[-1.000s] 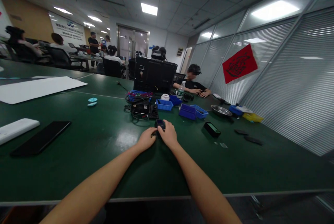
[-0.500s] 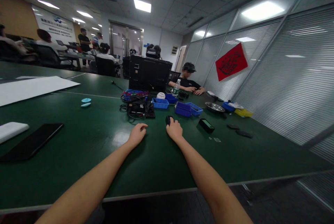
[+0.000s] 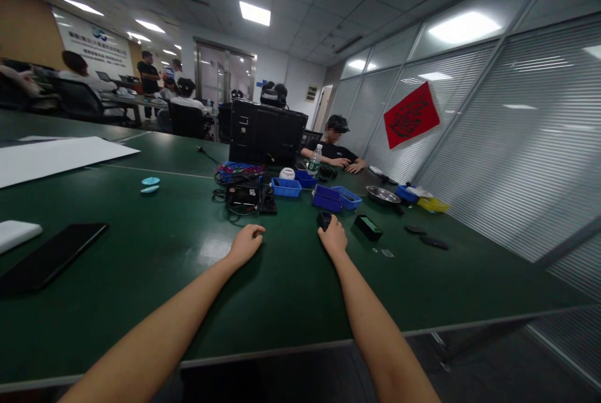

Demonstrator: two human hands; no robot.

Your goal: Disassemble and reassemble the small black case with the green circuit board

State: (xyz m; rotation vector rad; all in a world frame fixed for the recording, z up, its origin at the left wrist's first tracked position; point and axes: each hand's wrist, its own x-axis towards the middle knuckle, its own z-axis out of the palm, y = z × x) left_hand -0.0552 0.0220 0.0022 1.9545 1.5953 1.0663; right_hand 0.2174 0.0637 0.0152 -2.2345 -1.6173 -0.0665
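My right hand (image 3: 334, 236) is closed round a small black box (image 3: 323, 219) at the table top, fingers over its near side; its exact kind is hard to make out. To the right of that hand lies another black box (image 3: 369, 228) with a green inside. A small ring (image 3: 375, 250) and a clear flat piece (image 3: 387, 253) lie in front of it. My left hand (image 3: 246, 245) rests on the green table (image 3: 282, 303), loosely curled with thumb and fingers apart, holding nothing. Beyond it sits a black device with cables (image 3: 241, 194).
Blue bins (image 3: 286, 188), a water bottle (image 3: 315, 160), a white ball (image 3: 287, 173) and a monitor (image 3: 267, 134) stand behind. A metal pan (image 3: 382, 195) is at the right. A black slab (image 3: 54, 256) lies left. Across the table sits a person (image 3: 335, 149).
My right hand has moved to the right across the table with the black box, toward the green-lined box. My left hand has stayed nearly in place. The view has shifted slightly.
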